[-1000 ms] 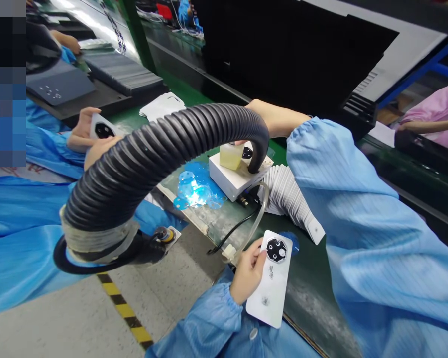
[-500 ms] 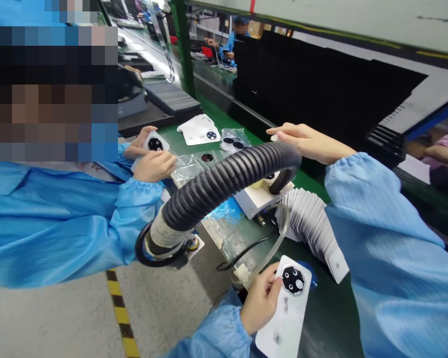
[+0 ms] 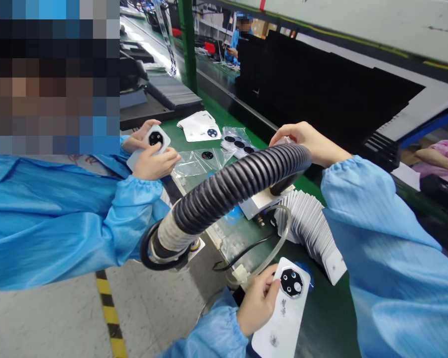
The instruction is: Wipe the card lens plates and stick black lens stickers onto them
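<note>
Left hand [image 3: 258,304] at edge of white panel [image 3: 284,320]

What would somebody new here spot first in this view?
The thick black ribbed hose arching across the middle likely comes first. Below its right end, the left hand holds a white panel with a round black patch. Higher up, to the right, overlapping white panels form a curved row on the green bench.

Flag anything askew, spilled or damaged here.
Nothing plainly spilled or broken. The white panel in the left hand bears two blotchy dark marks below its black disc; dirt or printing, I can't tell. The row of white panels curves instead of running straight.
</note>
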{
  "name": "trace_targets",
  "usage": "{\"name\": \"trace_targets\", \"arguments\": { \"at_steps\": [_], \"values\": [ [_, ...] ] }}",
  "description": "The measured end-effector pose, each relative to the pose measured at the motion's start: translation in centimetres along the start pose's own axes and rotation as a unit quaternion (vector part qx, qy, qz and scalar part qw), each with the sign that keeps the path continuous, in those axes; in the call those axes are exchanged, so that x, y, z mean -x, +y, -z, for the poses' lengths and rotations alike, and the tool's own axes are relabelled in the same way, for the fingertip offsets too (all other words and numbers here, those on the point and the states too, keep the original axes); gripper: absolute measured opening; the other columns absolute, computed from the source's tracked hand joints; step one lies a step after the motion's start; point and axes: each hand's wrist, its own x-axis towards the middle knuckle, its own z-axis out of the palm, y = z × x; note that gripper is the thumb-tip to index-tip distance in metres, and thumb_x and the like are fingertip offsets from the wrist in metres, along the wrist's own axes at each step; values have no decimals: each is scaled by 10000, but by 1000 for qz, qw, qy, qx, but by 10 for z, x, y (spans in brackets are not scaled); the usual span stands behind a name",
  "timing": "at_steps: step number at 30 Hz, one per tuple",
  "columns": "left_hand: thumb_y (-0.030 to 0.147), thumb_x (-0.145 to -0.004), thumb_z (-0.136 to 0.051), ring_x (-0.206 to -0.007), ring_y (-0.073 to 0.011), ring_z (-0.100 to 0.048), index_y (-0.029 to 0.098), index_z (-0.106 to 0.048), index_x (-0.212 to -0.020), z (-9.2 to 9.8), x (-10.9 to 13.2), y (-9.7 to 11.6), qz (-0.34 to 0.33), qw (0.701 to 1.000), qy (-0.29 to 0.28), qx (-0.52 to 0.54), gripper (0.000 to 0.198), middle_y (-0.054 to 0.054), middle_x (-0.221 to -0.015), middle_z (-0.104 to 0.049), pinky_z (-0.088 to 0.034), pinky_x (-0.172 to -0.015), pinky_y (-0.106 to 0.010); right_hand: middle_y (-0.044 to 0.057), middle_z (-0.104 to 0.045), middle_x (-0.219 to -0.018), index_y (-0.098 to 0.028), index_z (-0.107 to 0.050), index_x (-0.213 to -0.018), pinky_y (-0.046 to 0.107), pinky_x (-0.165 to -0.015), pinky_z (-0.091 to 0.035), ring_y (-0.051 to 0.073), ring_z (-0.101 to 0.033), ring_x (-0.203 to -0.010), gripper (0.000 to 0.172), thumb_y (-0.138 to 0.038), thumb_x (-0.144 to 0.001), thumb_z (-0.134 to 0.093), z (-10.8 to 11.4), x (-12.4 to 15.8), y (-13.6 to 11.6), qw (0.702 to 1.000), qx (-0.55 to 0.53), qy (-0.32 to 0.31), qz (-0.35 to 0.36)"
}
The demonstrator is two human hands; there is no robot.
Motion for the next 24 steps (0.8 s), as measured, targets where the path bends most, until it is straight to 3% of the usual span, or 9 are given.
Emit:
{"name": "trace_targets", "arguments": {
  "at_steps": [15, 24],
  "values": [
    [350, -936, -442, -631, -104, -490, 155, -541, -1255, 1, 0, 3, -8, 1000, -4, -8, 386, -4, -694, -575, -359, -568, -201, 67, -646, -827, -134, -638, -838, 273, -639, -445, 151, -568, -740, 176, -292, -760, -636, 1, -1, 3, 999, -2, -40, -1],
    [363, -934, -449, -627, -101, -489, 155, -542, -1256, 1, 1, 4, -6, 1000, -4, 1, 394, -16, -722, -606, -368, -570, -199, 77, -606, -935, -101, -669, -860, 255, -687, -408, 126, -539, -799, 192, -267, -776, -622, 1, -1, 3, 999, 46, -17, 18]
  ]
}}
